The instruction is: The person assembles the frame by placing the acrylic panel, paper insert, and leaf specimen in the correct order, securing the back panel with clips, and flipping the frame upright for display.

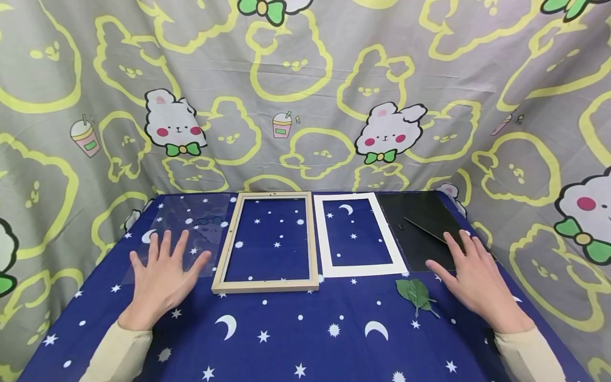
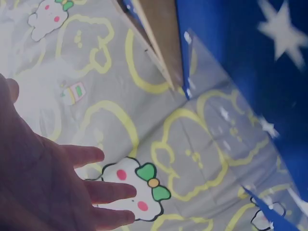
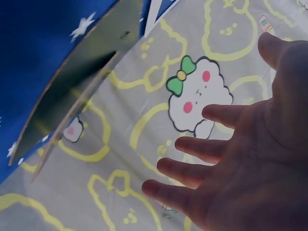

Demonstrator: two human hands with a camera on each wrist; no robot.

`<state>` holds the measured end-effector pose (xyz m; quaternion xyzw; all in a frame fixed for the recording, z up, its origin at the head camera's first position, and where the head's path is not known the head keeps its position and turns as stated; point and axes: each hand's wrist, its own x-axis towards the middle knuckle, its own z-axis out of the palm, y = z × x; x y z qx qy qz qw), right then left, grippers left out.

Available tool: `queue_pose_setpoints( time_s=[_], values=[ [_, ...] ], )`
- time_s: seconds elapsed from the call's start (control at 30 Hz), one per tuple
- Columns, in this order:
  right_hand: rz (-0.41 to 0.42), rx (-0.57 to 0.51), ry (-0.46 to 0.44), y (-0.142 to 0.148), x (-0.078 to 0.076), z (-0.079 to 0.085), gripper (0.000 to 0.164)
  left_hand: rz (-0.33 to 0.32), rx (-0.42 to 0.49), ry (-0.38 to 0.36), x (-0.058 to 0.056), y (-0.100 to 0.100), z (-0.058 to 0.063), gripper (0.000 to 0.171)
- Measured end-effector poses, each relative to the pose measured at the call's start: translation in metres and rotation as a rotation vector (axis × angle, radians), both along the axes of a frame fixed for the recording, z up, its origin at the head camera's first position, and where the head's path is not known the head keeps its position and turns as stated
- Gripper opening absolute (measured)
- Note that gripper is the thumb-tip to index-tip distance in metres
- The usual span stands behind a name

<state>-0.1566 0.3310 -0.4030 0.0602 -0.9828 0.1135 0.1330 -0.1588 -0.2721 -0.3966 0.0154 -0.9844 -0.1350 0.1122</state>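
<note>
My left hand (image 1: pixel 163 278), fingers spread, hovers over or near the front of a clear transparent sheet (image 1: pixel 177 212) at the table's left; whether it touches cannot be told. Right of that sheet lies a light wooden picture frame (image 1: pixel 313 241). A white rectangular mat (image 1: pixel 359 269) follows, with a cut-out middle. At the far right is a black backing board (image 1: pixel 406 206) with a raised flap. Beside its near edge my right hand (image 1: pixel 472 278) is held with fingers extended, holding nothing. In the right wrist view its fingers (image 3: pixel 192 171) are straight and the board (image 3: pixel 62 96) shows edge-on.
A small sprig of green leaves (image 1: pixel 414 293) lies in front of the mat and board. Dark blue cloth (image 1: pixel 281 347) with white stars and moons covers the table. A grey curtain (image 1: pixel 315 114) with bear outlines hangs around the back and sides.
</note>
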Motion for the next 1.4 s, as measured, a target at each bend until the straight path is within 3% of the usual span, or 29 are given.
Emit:
queue_pose_setpoints(
  time_s=[0.27, 0.47, 0.67, 1.1, 1.4],
  values=[
    [0.059, -0.020, 0.014, -0.017, -0.007, 0.016, 0.086, 0.029, 0.054, 0.013, -0.023, -0.023, 0.016, 0.090],
    [0.097, -0.024, 0.011, -0.034, -0.010, 0.025, 0.085, 0.060, 0.099, -0.049, -0.049, -0.059, 0.012, 0.091],
    [0.127, -0.028, 0.031, -0.050, -0.015, 0.031, 0.083, 0.106, 0.135, -0.065, -0.066, -0.084, 0.007, 0.092],
    [0.172, -0.064, -0.056, -0.090, -0.024, 0.045, 0.087, 0.179, 0.188, -0.188, -0.080, -0.108, -0.005, 0.097],
    [0.219, -0.089, -0.021, -0.115, -0.029, 0.055, 0.082, 0.241, 0.242, -0.286, -0.086, -0.118, -0.013, 0.100]
  ],
)
